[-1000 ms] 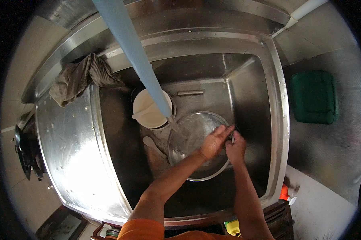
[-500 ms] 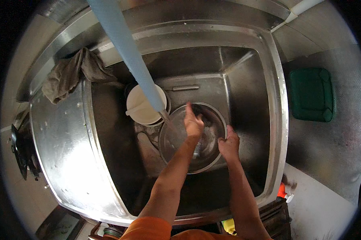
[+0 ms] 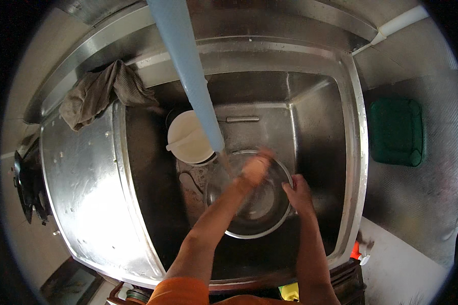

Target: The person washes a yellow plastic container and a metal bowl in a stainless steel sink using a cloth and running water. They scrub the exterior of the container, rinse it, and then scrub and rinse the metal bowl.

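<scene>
A round, shiny metal bowl (image 3: 254, 223) lies in the steel sink. My right hand (image 3: 298, 194) grips its right rim, thumb over the edge. Over the bowl's far part is my left hand (image 3: 256, 169), its fingers smeared by motion. The blue hose (image 3: 185, 71) comes down from above and ends beside that hand, with a stream of water (image 3: 226, 161) falling toward the bowl. To the left of the hose end sits a white bowl (image 3: 185, 124) with a pale spoon-like handle (image 3: 180, 143) across it. A pale spoon-shaped utensil (image 3: 189, 182) lies just left of the metal bowl.
Steel sink walls (image 3: 320, 137) surround my hands. A metal handle (image 3: 242, 119) lies behind the white bowl. A grey-brown cloth (image 3: 94, 96) hangs over the left back rim, by the steel drainboard (image 3: 86, 178). At right stands a green rectangular container (image 3: 396, 132).
My left hand has swept across the bowl and is now blurred. The right hand stays on the rim. The whole view has shifted, so the sink and hose appear slightly lower and farther right.
</scene>
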